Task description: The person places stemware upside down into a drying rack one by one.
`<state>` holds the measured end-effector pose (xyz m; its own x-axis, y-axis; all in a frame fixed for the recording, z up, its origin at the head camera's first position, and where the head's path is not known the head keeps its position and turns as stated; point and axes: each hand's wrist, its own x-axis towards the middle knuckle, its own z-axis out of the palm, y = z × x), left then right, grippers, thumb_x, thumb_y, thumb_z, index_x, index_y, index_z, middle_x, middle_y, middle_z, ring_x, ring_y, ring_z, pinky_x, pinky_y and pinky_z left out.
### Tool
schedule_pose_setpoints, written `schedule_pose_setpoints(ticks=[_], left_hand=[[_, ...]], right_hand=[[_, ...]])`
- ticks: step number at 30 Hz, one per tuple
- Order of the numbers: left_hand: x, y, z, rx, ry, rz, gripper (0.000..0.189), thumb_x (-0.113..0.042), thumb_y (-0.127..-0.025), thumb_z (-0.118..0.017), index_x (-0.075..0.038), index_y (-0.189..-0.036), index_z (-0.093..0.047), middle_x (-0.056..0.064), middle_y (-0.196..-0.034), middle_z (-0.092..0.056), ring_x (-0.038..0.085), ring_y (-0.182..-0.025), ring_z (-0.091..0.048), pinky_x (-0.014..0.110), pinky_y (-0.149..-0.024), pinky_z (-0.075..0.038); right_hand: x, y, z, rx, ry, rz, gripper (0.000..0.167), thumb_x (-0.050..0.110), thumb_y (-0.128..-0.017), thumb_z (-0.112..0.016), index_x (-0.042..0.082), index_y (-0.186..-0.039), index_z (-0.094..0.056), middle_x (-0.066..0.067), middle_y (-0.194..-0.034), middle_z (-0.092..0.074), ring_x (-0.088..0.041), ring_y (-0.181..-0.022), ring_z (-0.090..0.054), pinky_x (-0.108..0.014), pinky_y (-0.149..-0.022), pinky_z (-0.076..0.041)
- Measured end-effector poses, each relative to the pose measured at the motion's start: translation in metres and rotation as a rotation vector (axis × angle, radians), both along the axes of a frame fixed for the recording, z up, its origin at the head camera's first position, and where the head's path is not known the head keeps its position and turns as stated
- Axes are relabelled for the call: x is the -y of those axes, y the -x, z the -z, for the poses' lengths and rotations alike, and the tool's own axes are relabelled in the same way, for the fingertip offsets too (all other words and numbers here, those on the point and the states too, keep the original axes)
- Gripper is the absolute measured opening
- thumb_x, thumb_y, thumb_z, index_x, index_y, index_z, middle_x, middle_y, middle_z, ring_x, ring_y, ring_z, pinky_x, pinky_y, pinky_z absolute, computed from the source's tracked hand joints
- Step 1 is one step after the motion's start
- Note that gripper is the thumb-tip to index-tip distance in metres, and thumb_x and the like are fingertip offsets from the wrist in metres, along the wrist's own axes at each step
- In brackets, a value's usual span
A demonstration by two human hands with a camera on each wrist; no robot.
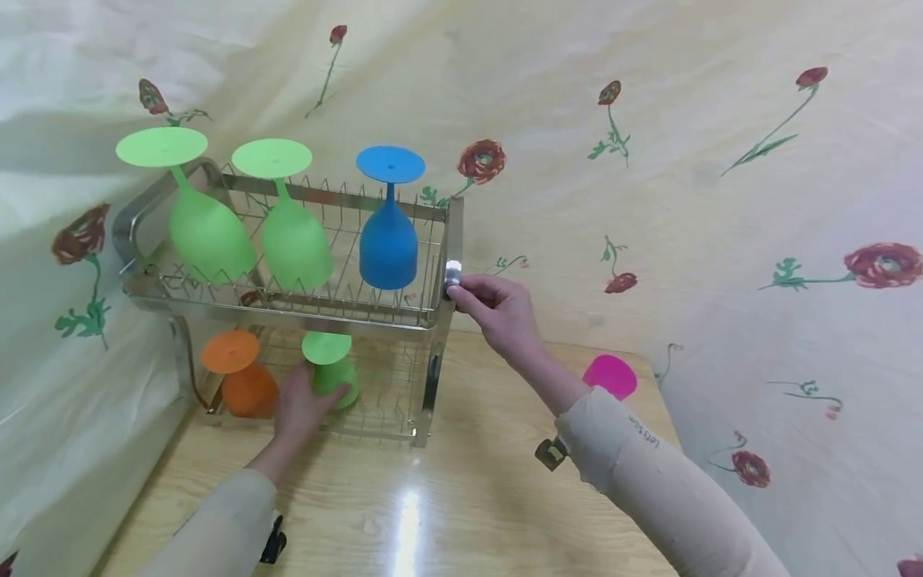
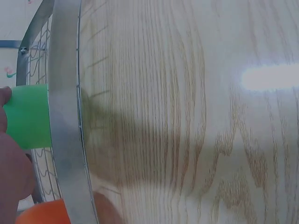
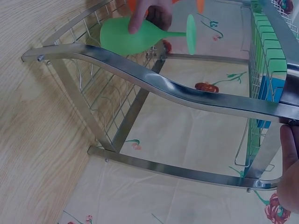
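Note:
A two-tier metal dish rack [image 1: 303, 312] stands against the curtain. My left hand [image 1: 301, 405] grips the bowl of an upside-down green goblet [image 1: 328, 349] on the lower tier, beside an upside-down orange goblet [image 1: 248, 389]. In the right wrist view the thumb and fingers lie round the bowl of that green goblet [image 3: 117, 37]. My right hand [image 1: 505, 316] pinches the rack's right upright between thumb and fingers at the upper tier's level. On that tier, two green goblets [image 1: 296, 244] lean upside down to the left, and a blue goblet [image 1: 389, 244] stands inverted near the right end.
A bright pink cup-like piece [image 1: 610, 376] is on the wooden table [image 1: 490, 497], partly behind my right forearm. A cream curtain with red flowers [image 1: 649, 200] hangs behind and to both sides. Thin wire dividers [image 1: 346, 288] line the rack's tiers.

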<state>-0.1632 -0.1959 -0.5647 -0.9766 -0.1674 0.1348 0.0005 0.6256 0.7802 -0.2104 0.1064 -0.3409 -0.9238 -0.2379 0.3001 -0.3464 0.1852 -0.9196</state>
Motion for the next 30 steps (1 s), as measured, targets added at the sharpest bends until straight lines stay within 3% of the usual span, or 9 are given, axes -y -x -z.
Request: schedule_pose_setpoints(ticks=[4,10,18,30], left_hand=[[0.003,-0.002,-0.001,0.023,-0.026,-0.017,0.072,-0.030,-0.091,-0.087,0.007,-0.143,-0.052,0.032,-0.138,-0.062,0.051,-0.127,-0.060,0.069,-0.106,-0.051],[0.014,-0.013,-0.005,0.059,-0.039,-0.048,0.070,-0.027,-0.090,-0.088,0.006,-0.141,-0.054,0.031,-0.138,-0.063,0.051,-0.127,-0.060,0.068,-0.107,-0.051],[0.023,-0.027,-0.007,0.060,-0.012,-0.031,0.067,-0.027,-0.091,-0.087,0.010,-0.138,-0.056,0.033,-0.136,-0.063,0.051,-0.124,-0.061,0.068,-0.104,-0.052],[0.026,-0.024,0.001,0.026,-0.010,-0.017,0.068,-0.025,-0.092,-0.087,0.008,-0.142,-0.054,0.034,-0.140,-0.061,0.052,-0.127,-0.060,0.068,-0.107,-0.050]], right_hand=[[0.001,0.001,0.001,0.006,0.006,-0.010,0.017,0.003,-0.101,-0.074,-0.009,-0.113,-0.076,-0.016,-0.105,-0.079,-0.011,-0.087,-0.075,-0.031,-0.085,-0.067],[0.001,0.004,0.003,-0.002,0.020,-0.013,0.017,0.002,-0.101,-0.074,-0.010,-0.112,-0.075,-0.019,-0.107,-0.078,-0.010,-0.087,-0.075,-0.032,-0.086,-0.067],[0.000,0.002,0.002,0.003,0.018,-0.005,0.017,0.002,-0.101,-0.074,-0.010,-0.113,-0.075,-0.020,-0.108,-0.078,-0.010,-0.088,-0.075,-0.031,-0.086,-0.067],[0.001,0.001,0.000,-0.015,0.017,-0.011,0.017,0.001,-0.101,-0.073,-0.011,-0.113,-0.075,-0.022,-0.109,-0.078,-0.009,-0.088,-0.075,-0.032,-0.087,-0.067]])
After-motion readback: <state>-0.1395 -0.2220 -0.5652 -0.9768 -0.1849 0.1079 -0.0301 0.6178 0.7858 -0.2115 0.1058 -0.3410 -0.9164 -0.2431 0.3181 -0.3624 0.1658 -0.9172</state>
